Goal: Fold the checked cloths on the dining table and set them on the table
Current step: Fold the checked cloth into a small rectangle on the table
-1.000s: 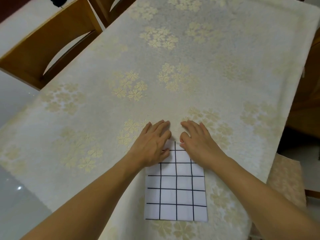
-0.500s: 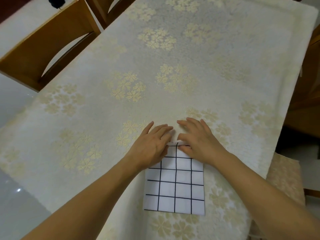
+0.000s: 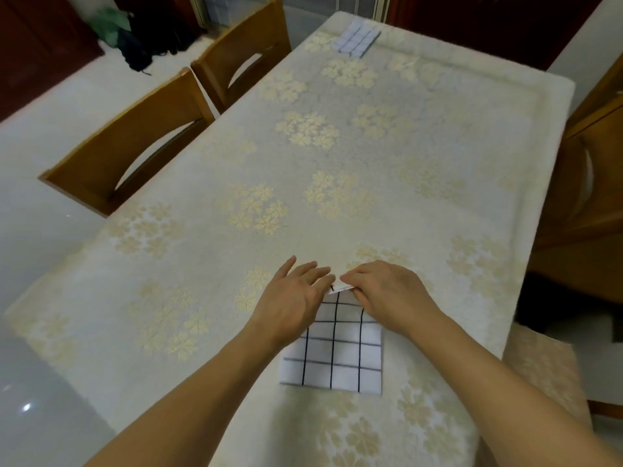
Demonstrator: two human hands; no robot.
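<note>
A white cloth with black checks (image 3: 340, 362) lies folded on the dining table (image 3: 337, 156) near its front edge. My right hand (image 3: 387, 294) pinches the cloth's far edge and lifts it slightly off the table. My left hand (image 3: 296, 301) rests beside it on the far left corner, fingers spread and flat; whether it grips the edge is hidden. A second checked cloth (image 3: 357, 42), folded, sits at the table's far end.
A cream tablecloth with gold flowers covers the table. Two wooden chairs (image 3: 135, 143) stand along the left side, another chair (image 3: 593, 183) on the right. A cushioned seat (image 3: 542, 375) is at the near right.
My right hand has gone from flat to pinching the cloth's far edge, which now lifts. My head has tilted up, bringing the table's far end and the second cloth into view.
</note>
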